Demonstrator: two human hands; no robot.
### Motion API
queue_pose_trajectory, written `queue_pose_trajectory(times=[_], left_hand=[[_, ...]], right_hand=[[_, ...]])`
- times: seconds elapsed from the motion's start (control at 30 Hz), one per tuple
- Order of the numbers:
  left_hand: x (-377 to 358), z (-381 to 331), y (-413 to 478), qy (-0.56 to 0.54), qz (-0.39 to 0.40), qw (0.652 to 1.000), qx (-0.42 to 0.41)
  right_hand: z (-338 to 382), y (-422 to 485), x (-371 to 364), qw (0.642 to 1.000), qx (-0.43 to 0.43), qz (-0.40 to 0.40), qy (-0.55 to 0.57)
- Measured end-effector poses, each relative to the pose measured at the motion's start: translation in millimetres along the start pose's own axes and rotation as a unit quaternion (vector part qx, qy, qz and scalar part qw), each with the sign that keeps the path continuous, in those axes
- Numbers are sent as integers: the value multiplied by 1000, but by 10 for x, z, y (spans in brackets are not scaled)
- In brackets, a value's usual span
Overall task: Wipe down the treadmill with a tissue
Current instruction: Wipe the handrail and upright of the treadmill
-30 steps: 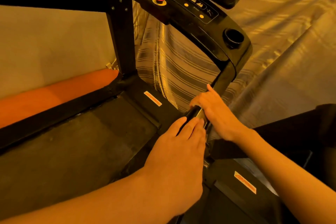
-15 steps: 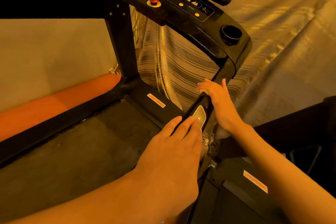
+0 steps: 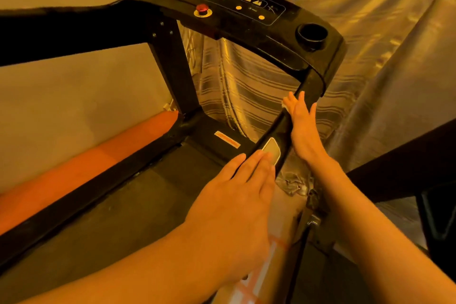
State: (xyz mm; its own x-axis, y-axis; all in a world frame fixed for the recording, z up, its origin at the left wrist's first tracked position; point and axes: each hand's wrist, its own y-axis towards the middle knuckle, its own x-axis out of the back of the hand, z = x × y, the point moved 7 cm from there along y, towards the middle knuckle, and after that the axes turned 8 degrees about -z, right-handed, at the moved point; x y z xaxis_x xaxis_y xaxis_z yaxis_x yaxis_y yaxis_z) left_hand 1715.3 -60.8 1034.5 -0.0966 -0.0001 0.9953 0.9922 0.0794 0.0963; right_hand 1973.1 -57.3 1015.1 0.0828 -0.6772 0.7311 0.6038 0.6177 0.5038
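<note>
Treadmill handrail (image 3: 283, 126) slants away toward its console; my right hand (image 3: 302, 126) presses a tissue (image 3: 285, 105) farther up, left hand (image 3: 237, 195) flat, nearer.

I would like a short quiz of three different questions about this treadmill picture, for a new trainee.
1. True or false: the right hand lies on the black right handrail of the treadmill.
2. Which is nearest the left hand? A) red round stop button B) silver oval handrail pad C) black round cup holder
3. Fill in: a small bit of white ____ shows under the right hand's fingers.

Key: 1 true; 2 B; 3 tissue.
</note>
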Motion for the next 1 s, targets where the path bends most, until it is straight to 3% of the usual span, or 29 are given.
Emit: queue_pose_trajectory(times=[0.17,0.23,0.4,0.53,0.6,0.67,0.83,1.0], left_hand=[[65,-28,12,0,-12,1000,-8],[48,-34,16,7,-9,1000,-10],[-3,58,23,30,-73,997,5],[-59,82,14,1,-125,992,4],[-41,75,20,-3,-141,990,7],[-69,85,40,-1,-143,990,11],[-111,116,54,3,-129,991,26],[-125,102,63,-7,-136,991,17]], right_hand=[[748,-1214,-23,989,73,-49,122],[731,-1196,-31,987,88,-43,126],[81,-248,-21,997,-21,-39,60],[481,-917,-76,983,-16,-103,151],[737,-1438,-152,976,20,-95,197],[665,-1373,-137,976,32,-92,193],[29,-285,-53,992,-40,-70,100],[363,-855,-363,968,-124,-108,188]])
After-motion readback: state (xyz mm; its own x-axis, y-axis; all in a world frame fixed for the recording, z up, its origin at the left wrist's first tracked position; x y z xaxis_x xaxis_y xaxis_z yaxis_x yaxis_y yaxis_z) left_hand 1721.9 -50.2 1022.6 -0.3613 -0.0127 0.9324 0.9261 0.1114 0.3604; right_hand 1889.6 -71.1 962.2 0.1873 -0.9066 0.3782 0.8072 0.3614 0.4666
